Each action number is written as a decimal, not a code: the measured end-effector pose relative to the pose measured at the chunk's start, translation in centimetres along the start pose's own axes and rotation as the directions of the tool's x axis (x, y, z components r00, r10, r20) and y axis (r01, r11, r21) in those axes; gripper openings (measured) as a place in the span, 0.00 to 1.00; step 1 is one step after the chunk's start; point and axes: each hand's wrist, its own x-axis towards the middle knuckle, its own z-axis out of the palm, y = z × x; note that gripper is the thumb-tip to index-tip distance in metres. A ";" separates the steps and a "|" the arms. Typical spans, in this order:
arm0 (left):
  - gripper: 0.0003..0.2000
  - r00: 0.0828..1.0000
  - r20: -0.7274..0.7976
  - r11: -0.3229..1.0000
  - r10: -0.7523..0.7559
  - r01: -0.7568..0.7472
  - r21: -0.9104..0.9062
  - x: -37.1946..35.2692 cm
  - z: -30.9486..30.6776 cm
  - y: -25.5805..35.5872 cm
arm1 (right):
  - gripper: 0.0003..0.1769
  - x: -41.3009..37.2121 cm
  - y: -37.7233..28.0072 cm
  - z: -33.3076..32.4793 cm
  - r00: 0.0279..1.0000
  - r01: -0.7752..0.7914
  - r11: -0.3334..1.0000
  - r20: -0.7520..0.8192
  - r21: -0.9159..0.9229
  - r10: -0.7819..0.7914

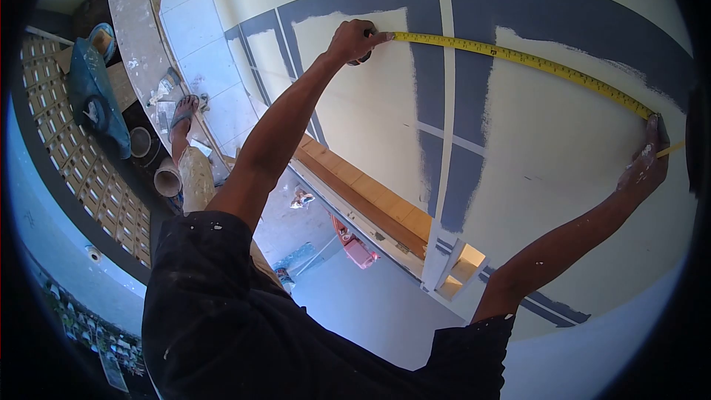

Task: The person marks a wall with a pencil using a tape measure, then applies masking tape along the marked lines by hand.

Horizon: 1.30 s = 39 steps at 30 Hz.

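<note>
A yellow measuring tape (pixel 548 65) stretches in a slight curve across a wall of cream and blue-grey painted areas (pixel 432 0). My left hand (pixel 353 42) is closed round the dark tape case, mostly hidden by the fingers, with the thumb on the blade. At the far right my right hand (pixel 646 161), spotted with white paint, is closed on the other stretch of the tape, fingertips against the wall. A thin yellow strip (pixel 670 150) sticks out beyond this hand; what it is cannot be made out.
A wooden ledge (pixel 370 191) runs below the painted wall. My sandalled foot (pixel 183 115) stands on a paint-marked board at the left. Near it are buckets (pixel 167 178), a blue sheet (pixel 100 96) and a lattice (pixel 85 148). A pink object (pixel 360 253) lies lower down.
</note>
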 end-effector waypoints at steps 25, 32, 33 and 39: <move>0.24 0.997 0.019 0.995 -0.077 0.078 -0.057 -0.1 0.0 -2.0 | 0.19 -2.0 -1.0 1.8 1.000 0.030 0.993 -0.007 0.114 -0.029; 0.24 0.998 0.023 0.996 -0.063 0.065 -0.063 -0.1 0.1 -1.9 | 0.22 -1.8 -0.4 1.6 0.998 -0.054 0.991 0.018 0.122 0.052; 0.24 0.999 0.007 0.996 -0.041 0.041 -0.084 0.0 0.2 -2.0 | 0.22 -1.9 -0.7 1.7 0.999 -0.053 0.991 0.018 0.123 0.051; 0.24 1.000 -0.007 0.997 -0.018 0.018 -0.075 0.0 0.4 -2.3 | 0.21 -2.3 -1.4 1.9 0.999 -0.030 0.989 -0.022 0.145 0.034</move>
